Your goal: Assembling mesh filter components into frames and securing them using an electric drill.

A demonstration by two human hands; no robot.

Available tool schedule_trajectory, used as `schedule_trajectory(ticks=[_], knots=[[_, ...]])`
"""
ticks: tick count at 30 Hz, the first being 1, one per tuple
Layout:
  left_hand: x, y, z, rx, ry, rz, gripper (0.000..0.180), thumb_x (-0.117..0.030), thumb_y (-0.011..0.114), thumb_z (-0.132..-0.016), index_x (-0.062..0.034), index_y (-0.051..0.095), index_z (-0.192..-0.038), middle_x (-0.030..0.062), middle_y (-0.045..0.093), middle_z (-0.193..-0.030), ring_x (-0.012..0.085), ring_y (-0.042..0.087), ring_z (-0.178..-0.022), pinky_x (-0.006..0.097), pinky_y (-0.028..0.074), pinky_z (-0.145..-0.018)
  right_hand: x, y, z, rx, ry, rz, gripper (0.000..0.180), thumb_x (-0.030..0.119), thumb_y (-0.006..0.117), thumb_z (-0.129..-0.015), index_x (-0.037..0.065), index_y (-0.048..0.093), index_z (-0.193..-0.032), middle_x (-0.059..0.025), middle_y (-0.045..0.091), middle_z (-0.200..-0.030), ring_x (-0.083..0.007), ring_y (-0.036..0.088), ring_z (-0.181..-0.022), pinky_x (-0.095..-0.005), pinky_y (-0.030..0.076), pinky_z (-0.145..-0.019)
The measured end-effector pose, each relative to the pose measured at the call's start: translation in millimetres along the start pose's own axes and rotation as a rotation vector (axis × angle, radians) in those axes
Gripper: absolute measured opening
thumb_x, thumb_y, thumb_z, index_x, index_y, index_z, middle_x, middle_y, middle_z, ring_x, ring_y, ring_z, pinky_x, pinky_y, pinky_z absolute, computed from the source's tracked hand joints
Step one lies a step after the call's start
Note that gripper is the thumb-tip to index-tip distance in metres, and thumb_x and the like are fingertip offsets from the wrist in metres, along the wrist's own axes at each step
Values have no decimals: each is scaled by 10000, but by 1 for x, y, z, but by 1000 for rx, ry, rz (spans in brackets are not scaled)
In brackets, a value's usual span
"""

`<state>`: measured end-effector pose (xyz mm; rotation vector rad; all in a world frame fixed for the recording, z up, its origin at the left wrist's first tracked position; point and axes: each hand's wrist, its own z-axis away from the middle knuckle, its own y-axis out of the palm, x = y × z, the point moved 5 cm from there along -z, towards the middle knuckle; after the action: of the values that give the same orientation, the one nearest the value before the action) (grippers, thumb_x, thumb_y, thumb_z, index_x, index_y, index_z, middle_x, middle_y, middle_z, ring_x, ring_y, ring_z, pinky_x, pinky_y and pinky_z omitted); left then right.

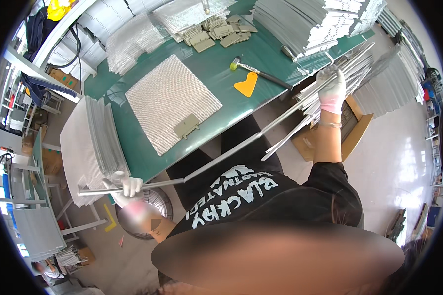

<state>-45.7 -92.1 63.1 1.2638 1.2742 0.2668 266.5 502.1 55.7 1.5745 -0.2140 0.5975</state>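
Both my hands wear white gloves with pink cuffs. A long, thin silver-grey metal strip (222, 157) stretches across in front of my body, with bends or notches along it. Near its left end my left hand (129, 189) is closed around it, beside a stack of pale mesh panels. My right hand (332, 88) grips the strip toward its other end, over a bundle of similar strips (352, 73). On the green table (206, 69) lies a silver mesh panel (174, 98) with a grey-green plastic piece (186, 126) on its near edge.
A hammer (261, 73) and a yellow scraper (247, 85) lie near the table edge. Several grey-green plastic pieces (221, 32) are piled farther back. Stacked panels (91, 142) stand at left, more (300, 24) at back right. An open carton (354, 132) and a round fan (157, 201) are below.
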Motion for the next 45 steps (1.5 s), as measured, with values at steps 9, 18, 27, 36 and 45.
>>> schedule_trajectory(ticks=[9, 18, 27, 36, 45], knots=[[57, 10, 7, 103, -255, -315, 706, -569, 317, -1018, 77, 595, -1073, -56, 263, -449, 82, 201, -352, 263, 193, -367, 1, 142, 84, 553, 202, -360, 169, 227, 611, -953, 85, 535, -904, -1, 503, -749, -130, 479, -671, -311, 441, -683], [123, 15, 18, -32, -228, -157, 662, -577, 299, -1022, -8, 636, -1046, -37, 296, -498, 100, 266, -416, 282, 313, -489, -252, 149, 68, 421, 701, -237, 229, 245, 555, -989, 69, 489, -858, -40, 502, -749, -165, 519, -685, -352, 497, -693], [142, 49, 42, -188, 361, -1031, 476, -19, 539, -919, 44, 402, -1370, 141, 467, -1343, 244, 452, -1271, 395, 341, -1107, -280, 84, 107, 668, 719, 654, 257, 255, 536, -995, 42, 531, -1140, -78, 629, -935, -164, 623, -831, -357, 540, -822], [271, 31, 6, -74, -435, 18, 341, -253, 399, -1059, 41, 520, -1181, 177, 556, -1238, 305, 543, -1201, 471, 426, -1066, -203, 58, 218, 998, 222, 1021, 586, 96, 431, -986, 42, 218, -1530, -75, 631, -879, -118, 591, -698, -270, 508, -683], [270, 11, -113, -122, -230, 65, 226, -149, 572, -982, 26, 563, -1125, 147, 596, -1126, 243, 573, -1085, 397, 502, -925, -235, 48, 219, 715, 821, 497, 562, 96, 352, -1009, 113, 202, -1550, -20, 516, -799, -57, 339, -475, -203, 308, -441]])
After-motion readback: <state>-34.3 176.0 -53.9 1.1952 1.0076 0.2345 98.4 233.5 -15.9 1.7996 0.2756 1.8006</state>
